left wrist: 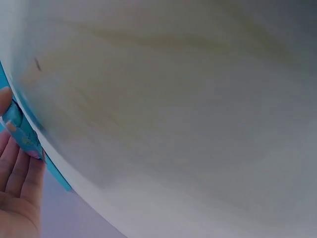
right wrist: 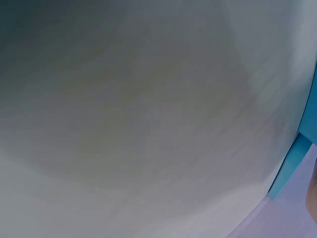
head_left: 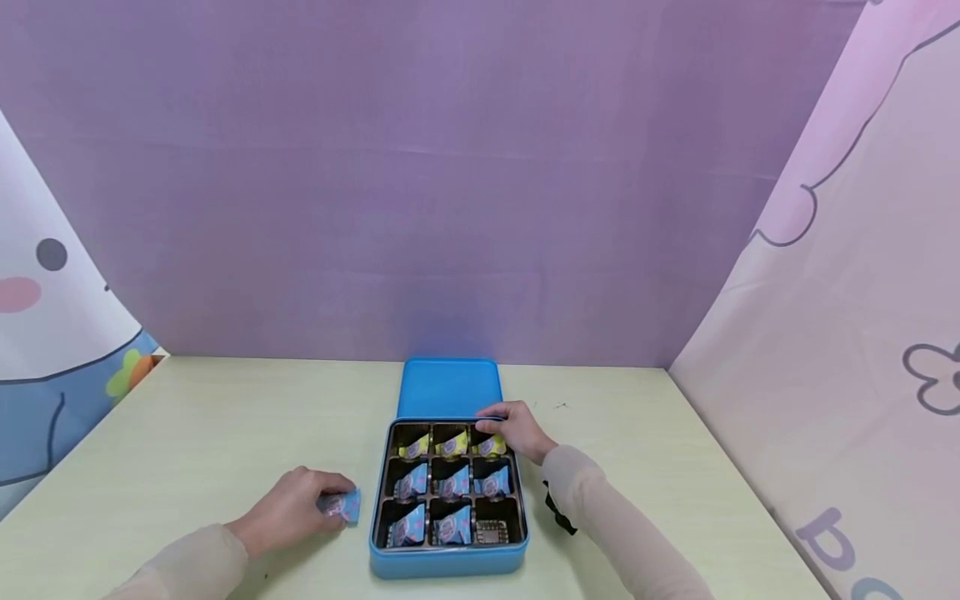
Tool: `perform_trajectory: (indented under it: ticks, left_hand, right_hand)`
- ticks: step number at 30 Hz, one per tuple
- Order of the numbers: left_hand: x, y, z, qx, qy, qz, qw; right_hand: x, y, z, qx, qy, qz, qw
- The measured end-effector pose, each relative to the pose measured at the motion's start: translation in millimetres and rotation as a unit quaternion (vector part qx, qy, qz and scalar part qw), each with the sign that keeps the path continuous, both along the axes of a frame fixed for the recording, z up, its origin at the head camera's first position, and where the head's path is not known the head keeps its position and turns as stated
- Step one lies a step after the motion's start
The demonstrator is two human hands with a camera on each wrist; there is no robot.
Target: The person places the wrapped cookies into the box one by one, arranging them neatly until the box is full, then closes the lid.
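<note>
My left hand [head_left: 296, 507] pinches a blue wrapped candy [head_left: 348, 506] between thumb and fingers, just left of a blue tin box [head_left: 450, 567]. In the left wrist view the candy [left wrist: 22, 134] lies against the fingers. The tin holds a dark divided tray; yellow wrapped candies [head_left: 452, 446] sit in the far row and blue wrapped candies [head_left: 453, 483] in the middle row and the two left compartments of the near row. A patterned bottom shows in the near right compartment. My right hand [head_left: 519, 429] grips the tin's far right corner, thumb and finger about the rim.
The tin's blue lid [head_left: 450, 387] lies behind it, by the purple backdrop [head_left: 420, 208]. A pale table [head_left: 262, 417] bears everything. Patterned cloth sides [head_left: 825, 350] stand left and right. Something black [head_left: 558, 510] shows under the right wrist.
</note>
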State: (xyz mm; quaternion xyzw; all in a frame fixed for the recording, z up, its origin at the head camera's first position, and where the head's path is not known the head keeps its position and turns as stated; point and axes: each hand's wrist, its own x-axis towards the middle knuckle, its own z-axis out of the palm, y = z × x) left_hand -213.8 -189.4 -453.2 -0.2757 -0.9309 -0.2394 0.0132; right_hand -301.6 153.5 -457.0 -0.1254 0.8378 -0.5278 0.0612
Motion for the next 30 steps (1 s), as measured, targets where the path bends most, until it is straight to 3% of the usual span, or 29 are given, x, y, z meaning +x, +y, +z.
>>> perform_trajectory:
  ticks: [12, 22, 26, 30]
  left_hand:
    - [1.8, 5.5, 11.6, 0.02, 0.025, 0.018, 0.9993]
    - [0.9, 10.7, 22.9, 0.025, 0.018, 0.042, 0.9986]
    - [1.6, 11.6, 27.7, 0.024, 0.014, 0.045, 0.9986]
    - [1.7, 14.2, 30.2, 0.027, 0.011, 0.062, 0.9976]
  right_hand:
    - [2.1, 0.2, 3.5, -0.004, -0.001, 0.006, 1.0]
    - [25.8, -6.0, 33.8, 0.005, -0.002, 0.006, 1.0]
    - [22.8, -5.0, 30.0, 0.007, -0.001, 0.008, 1.0]
    - [9.5, -1.1, 15.0, -0.002, -0.003, 0.008, 1.0]
